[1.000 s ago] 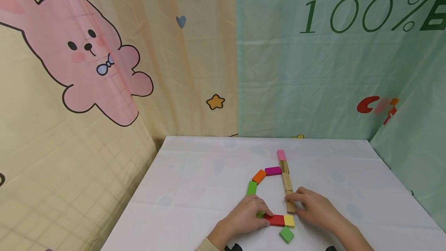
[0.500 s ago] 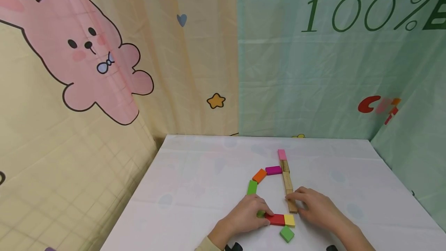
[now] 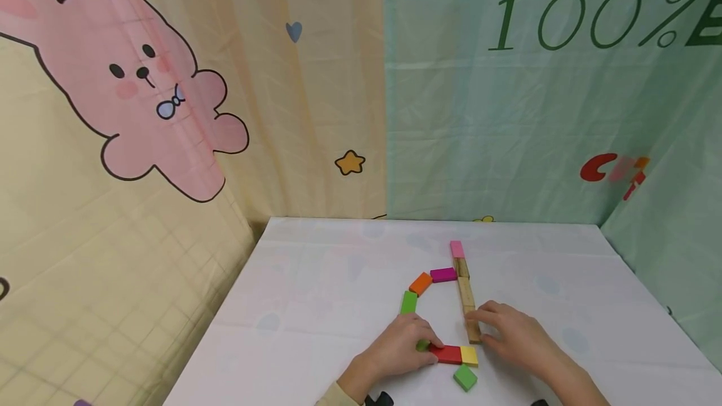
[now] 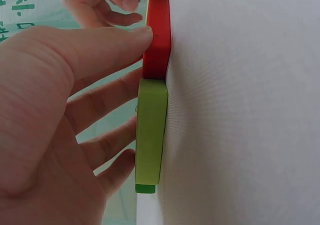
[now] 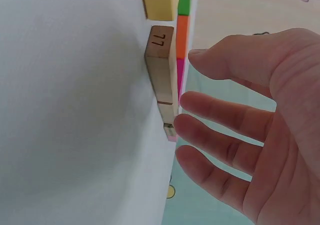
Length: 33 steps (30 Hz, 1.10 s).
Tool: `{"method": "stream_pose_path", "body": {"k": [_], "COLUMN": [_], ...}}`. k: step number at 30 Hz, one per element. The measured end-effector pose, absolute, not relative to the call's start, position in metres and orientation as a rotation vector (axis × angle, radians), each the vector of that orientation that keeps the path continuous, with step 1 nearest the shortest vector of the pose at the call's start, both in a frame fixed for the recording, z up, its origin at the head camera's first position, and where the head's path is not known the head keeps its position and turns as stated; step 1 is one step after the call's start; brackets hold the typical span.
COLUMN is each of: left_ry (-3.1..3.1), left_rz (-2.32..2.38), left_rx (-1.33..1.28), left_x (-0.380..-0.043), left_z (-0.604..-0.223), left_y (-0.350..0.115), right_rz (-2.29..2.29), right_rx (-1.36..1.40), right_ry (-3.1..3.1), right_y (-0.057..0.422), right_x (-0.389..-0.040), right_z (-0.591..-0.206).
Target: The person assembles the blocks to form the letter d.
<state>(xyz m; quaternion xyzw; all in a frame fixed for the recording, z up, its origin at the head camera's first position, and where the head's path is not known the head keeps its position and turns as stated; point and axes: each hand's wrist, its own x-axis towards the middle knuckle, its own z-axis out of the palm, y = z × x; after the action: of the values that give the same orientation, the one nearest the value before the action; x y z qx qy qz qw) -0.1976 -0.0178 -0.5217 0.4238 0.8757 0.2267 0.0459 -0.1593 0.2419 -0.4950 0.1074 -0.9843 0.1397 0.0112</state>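
Several small wooden blocks form a closed loop on the white table. My left hand pinches the red block with thumb on its near side. Beneath that hand an olive-green block abuts the red one, mostly covered in the head view. A yellow block sits against the red block's right end. My right hand hovers with loosely bent fingers at the nearest plain wooden block, marked 77 on its end. In the right wrist view a thin gap separates that block from the yellow block.
The line of plain blocks runs back to a pink block. A magenta block, orange block and green block curve left. A tilted green block lies in front. Printed curtains stand behind the white table.
The nearest plain block has swung slightly right, in line with the others. My right fingers have eased off it a little. My left hand stays on the red block.
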Motion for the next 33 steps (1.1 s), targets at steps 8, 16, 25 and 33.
{"method": "stream_pose_path", "body": {"k": [8, 16, 25, 33], "left_ry": [2.674, 2.67, 2.679, 2.678], "left_rz": [0.689, 0.71, 0.693, 0.673], "left_rx": [1.326, 1.372, 1.389, 1.387], "left_x": [-0.198, -0.2, -0.199, -0.2], "left_z": [-0.523, -0.525, -0.523, -0.524], "left_y": [-0.019, -0.02, -0.021, -0.02], "right_rz": [0.506, 0.88, 0.977, 1.014], "right_rx": [0.421, 0.716, 0.834, 0.842], "right_ry": [-3.02, -2.957, -2.952, -2.985], "right_y": [0.238, 0.233, 0.227, 0.226], "right_x": [-0.148, -0.138, -0.134, -0.133], "right_z": [-0.485, -0.478, -0.482, -0.485]}}
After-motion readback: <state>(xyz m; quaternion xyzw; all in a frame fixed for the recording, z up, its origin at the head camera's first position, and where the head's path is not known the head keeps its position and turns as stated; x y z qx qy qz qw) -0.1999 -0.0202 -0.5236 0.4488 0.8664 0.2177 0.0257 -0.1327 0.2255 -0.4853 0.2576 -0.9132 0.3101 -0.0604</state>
